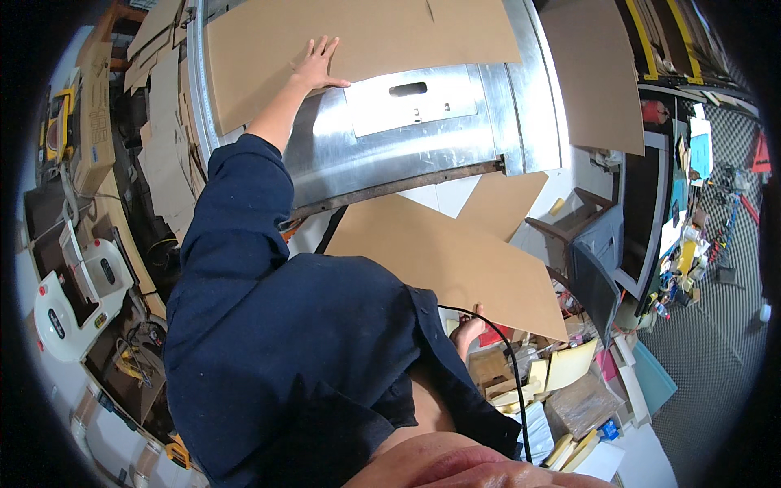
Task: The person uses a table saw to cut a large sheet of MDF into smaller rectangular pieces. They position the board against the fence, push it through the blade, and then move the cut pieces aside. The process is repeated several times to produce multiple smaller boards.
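My left hand [316, 67] lies flat with fingers spread on a large brown cardboard sheet [390, 37], near its front edge. That sheet rests on a shiny metal machine table [390, 154]. The thumb reaches toward a pale metal plate [447, 106] with an oval slot, set in the table top. Lower down, to the right of my body, my right hand [468, 332] grips the near edge of a second cardboard sheet [439, 252]. My body and the sheet partly hide its fingers. This second sheet slants below the table's front edge.
A grey chair [594, 252] stands right of the second sheet. Foam offcuts and packaging [569, 366] are heaped at lower right. Another cardboard panel [590, 73] leans beyond the table. Stacked cardboard [167, 138] and a white machine part [85, 301] are at left. A black cable [517, 366] hangs near my right hand.
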The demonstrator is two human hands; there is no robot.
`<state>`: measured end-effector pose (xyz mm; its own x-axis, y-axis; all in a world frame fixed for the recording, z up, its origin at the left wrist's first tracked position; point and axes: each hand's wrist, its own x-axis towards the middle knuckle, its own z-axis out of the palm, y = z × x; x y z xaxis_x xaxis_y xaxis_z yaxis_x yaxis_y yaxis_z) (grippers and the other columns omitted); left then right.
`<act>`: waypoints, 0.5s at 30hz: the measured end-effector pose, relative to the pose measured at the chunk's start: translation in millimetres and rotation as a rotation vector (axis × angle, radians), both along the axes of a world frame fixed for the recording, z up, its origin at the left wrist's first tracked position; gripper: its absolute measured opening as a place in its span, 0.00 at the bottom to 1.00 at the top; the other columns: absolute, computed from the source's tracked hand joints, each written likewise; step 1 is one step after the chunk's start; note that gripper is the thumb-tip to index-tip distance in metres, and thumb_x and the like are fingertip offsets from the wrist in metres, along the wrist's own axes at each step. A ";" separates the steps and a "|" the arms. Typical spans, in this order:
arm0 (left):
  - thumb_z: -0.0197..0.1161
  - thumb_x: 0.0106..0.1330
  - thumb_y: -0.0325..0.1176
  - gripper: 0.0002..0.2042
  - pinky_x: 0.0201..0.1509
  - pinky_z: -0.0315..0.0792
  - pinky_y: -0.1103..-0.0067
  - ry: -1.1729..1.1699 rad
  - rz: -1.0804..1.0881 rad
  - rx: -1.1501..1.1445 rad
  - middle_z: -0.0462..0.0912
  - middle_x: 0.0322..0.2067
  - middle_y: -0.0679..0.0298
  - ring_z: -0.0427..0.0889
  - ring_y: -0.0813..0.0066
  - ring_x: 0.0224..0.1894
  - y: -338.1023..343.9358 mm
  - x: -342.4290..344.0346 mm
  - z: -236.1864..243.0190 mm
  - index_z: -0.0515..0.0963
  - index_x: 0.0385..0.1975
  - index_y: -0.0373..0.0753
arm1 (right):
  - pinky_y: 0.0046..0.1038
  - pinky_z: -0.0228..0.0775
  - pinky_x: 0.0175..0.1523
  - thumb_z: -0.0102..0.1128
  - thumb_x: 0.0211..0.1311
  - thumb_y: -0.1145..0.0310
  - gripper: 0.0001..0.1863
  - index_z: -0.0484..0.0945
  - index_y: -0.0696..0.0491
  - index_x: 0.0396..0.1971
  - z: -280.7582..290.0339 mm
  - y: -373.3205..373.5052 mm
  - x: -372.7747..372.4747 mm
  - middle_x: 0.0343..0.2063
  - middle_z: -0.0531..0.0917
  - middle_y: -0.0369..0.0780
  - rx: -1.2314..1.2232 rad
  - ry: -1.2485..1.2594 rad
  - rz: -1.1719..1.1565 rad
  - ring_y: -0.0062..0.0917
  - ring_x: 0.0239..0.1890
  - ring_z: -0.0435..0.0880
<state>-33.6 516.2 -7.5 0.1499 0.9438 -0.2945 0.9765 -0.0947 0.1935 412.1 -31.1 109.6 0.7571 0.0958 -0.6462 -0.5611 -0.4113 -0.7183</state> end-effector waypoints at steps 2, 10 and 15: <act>0.70 0.32 0.71 0.64 0.60 0.48 0.29 0.003 -0.004 0.004 0.35 0.73 0.68 0.35 0.52 0.74 13.9 -6.0 -1.4 0.38 0.72 0.63 | 0.19 0.53 0.18 0.56 0.65 0.63 0.09 0.77 0.53 0.36 5.1 3.1 -3.9 0.21 0.77 0.32 -0.051 -0.020 -0.005 0.16 0.14 0.68; 0.71 0.31 0.71 0.65 0.62 0.50 0.31 0.026 -0.005 -0.053 0.36 0.73 0.68 0.35 0.53 0.74 65.6 -17.5 19.7 0.38 0.72 0.61 | 0.23 0.67 0.26 0.58 0.62 0.63 0.11 0.78 0.55 0.38 20.0 6.9 -16.5 0.29 0.81 0.35 -0.104 -0.119 -0.060 0.21 0.24 0.77; 0.69 0.35 0.72 0.63 0.69 0.51 0.45 0.103 -0.037 -0.030 0.38 0.73 0.63 0.37 0.51 0.74 101.0 -34.4 17.1 0.39 0.72 0.58 | 0.25 0.70 0.30 0.57 0.63 0.64 0.12 0.77 0.57 0.40 31.2 -7.3 -14.3 0.30 0.81 0.37 -0.159 -0.174 -0.096 0.23 0.28 0.78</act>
